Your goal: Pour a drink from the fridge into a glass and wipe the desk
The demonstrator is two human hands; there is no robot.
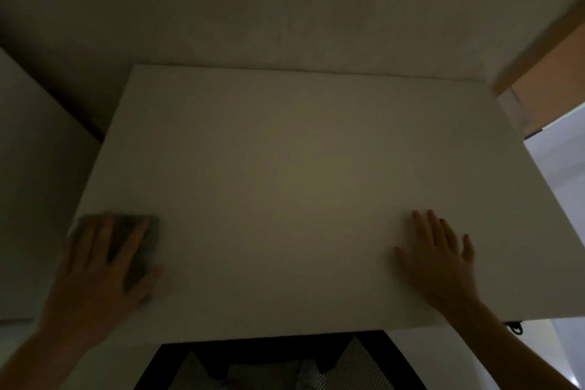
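The scene is dim. A pale desk fills the middle of the frame, its far edge against a plain wall across the top. At the lower left of the frame the left hand lies flat with fingers spread, pressing down on a dark grey cloth that sits on the desk close to its left edge; the cloth shows between and beyond the fingers, and the hand is blurred. At the lower right the right hand rests palm down on the bare desktop, fingers open and slightly fanned, holding nothing. The two hands are well apart. A white surface stands beside the desk at the left of the frame, and a wooden frame crosses the upper right corner. Something dark lies below the near edge of the desk at the bottom centre; what it is cannot be told.
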